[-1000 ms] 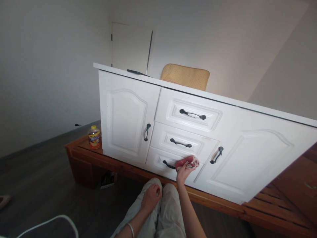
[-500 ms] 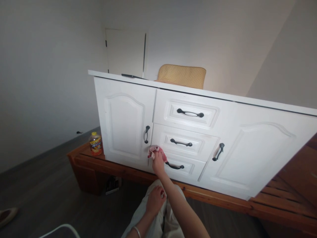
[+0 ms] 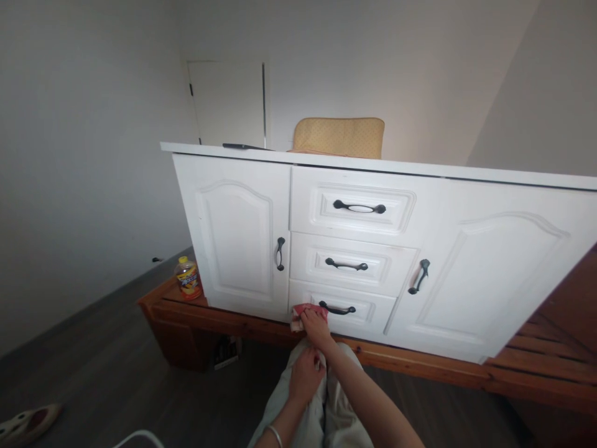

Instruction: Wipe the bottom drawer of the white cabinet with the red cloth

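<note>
My right hand (image 3: 317, 326) is closed on a red and pale pink cloth (image 3: 297, 318). It presses the cloth against the lower left part of the bottom drawer (image 3: 373, 318), just left of that drawer's dark handle (image 3: 336, 308). Part of the cloth is hidden beneath my fingers. My left hand (image 3: 305, 375), with a bracelet at the wrist, rests on my leg, its fingers curled in and nothing visible in them. All three drawers and both side doors of the white cabinet (image 3: 298, 249) are closed.
A bottle with a yellow cap (image 3: 188, 278) stands left of the cabinet on the brown wooden bench (image 3: 224, 318). Behind the cabinet is a tan chair back (image 3: 338, 135). A flat dark object (image 3: 242, 147) lies on the cabinet top. A shoe (image 3: 30, 424) is on the floor at lower left.
My right hand has moved down with the cloth, from the bottom drawer's upper left corner to its lower left part. My left hand stays on my leg. The view has shifted slightly.
</note>
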{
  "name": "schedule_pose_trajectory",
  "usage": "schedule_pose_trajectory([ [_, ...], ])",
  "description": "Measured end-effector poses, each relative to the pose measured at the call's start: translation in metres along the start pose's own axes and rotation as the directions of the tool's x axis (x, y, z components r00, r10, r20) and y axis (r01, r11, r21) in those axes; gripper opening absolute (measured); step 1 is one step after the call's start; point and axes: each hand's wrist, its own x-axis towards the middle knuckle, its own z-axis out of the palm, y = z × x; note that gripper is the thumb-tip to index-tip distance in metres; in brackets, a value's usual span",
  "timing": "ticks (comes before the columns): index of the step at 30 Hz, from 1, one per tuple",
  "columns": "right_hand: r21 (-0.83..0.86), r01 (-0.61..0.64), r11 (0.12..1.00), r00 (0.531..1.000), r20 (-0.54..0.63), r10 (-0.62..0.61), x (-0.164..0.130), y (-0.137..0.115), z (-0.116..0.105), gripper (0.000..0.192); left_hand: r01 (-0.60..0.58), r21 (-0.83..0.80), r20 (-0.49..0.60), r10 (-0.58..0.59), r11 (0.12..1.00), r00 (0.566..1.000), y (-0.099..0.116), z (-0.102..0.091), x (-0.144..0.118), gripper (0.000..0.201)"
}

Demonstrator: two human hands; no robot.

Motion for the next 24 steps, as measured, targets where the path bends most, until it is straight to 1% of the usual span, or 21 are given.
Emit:
schedule_pose_trajectory([
  [3,-0.039,-0.041,0.998,0.998,0.035,0.042,-0.035,0.042,-0.006,0.039,-0.002,0.006,-0.035,0.002,1.0,0.999,0.001,-0.001,-0.001,0.018],
  [8,-0.119,-0.107,0.987,0.988,0.095,0.119,-0.098,0.115,-0.031,0.044,-0.012,-0.01,-0.032,0.012,1.0,0.999,0.0,0.0,0.0,0.011],
  [11,-0.161,-0.137,0.977,0.982,0.108,0.156,-0.127,0.145,-0.045,0.053,-0.019,-0.021,-0.03,0.019,1.0,0.999,0.0,0.0,0.001,0.009],
  [13,-0.185,-0.14,0.973,0.982,0.102,0.161,-0.137,0.157,-0.053,0.053,-0.02,-0.027,-0.037,0.019,0.999,0.999,0.001,0.0,0.001,0.01],
  [15,-0.203,-0.135,0.97,0.984,0.087,0.155,-0.14,0.164,-0.062,0.05,-0.016,-0.029,-0.044,0.015,0.999,0.999,0.001,0.0,0.001,0.011],
  [17,-0.22,-0.135,0.966,0.987,0.061,0.152,-0.136,0.167,-0.075,0.049,-0.01,-0.027,-0.044,0.009,1.0,0.999,0.002,0.0,0.001,0.012],
  [19,-0.22,-0.132,0.967,0.99,0.02,0.139,-0.129,0.168,-0.093,0.049,-0.005,-0.022,-0.033,0.004,1.0,0.999,0.003,0.0,0.001,0.011],
  [21,-0.161,-0.115,0.98,0.993,-0.045,0.109,-0.121,0.169,-0.116,0.047,-0.001,-0.019,-0.021,0.0,1.0,1.0,0.004,-0.001,0.001,0.011],
  [22,-0.105,-0.111,0.988,0.99,-0.095,0.102,-0.118,0.168,-0.128,0.045,0.002,-0.018,-0.016,-0.002,1.0,1.0,0.004,-0.002,0.001,0.011],
  [23,-0.028,-0.116,0.993,0.981,-0.159,0.11,-0.116,0.166,-0.138,0.042,0.006,-0.019,-0.011,-0.006,1.0,1.0,0.005,-0.002,0.001,0.011],
  [24,0.07,-0.126,0.99,0.962,-0.235,0.139,-0.115,0.163,-0.147,0.037,0.012,-0.02,-0.007,-0.012,1.0,1.0,0.005,-0.003,0.001,0.012],
])
